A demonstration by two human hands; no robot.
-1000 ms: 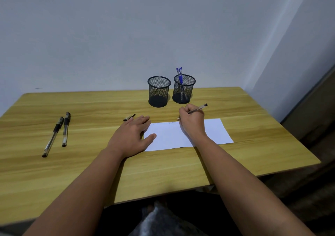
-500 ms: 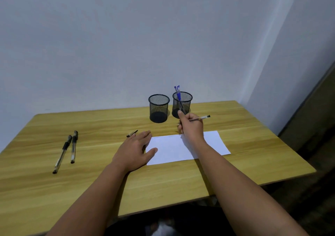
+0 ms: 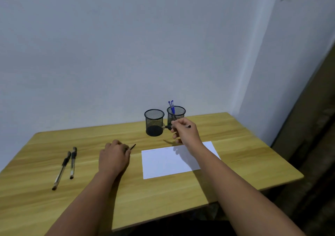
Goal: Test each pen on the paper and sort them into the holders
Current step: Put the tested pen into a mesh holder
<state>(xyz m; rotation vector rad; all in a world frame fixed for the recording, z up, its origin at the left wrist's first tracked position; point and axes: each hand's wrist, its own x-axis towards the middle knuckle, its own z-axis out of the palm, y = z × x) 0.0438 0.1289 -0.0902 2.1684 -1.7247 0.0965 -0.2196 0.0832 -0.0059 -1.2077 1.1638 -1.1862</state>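
Now right hand [image 3: 184, 129] raised, gripping pen [image 3: 169, 126] level, left hand [image 3: 114, 157] curled

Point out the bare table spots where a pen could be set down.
Free: the table right of the paper; the near strip before the paper; between the two loose pens and the left hand. Crowded: around both holders, where the right hand holds a pen.
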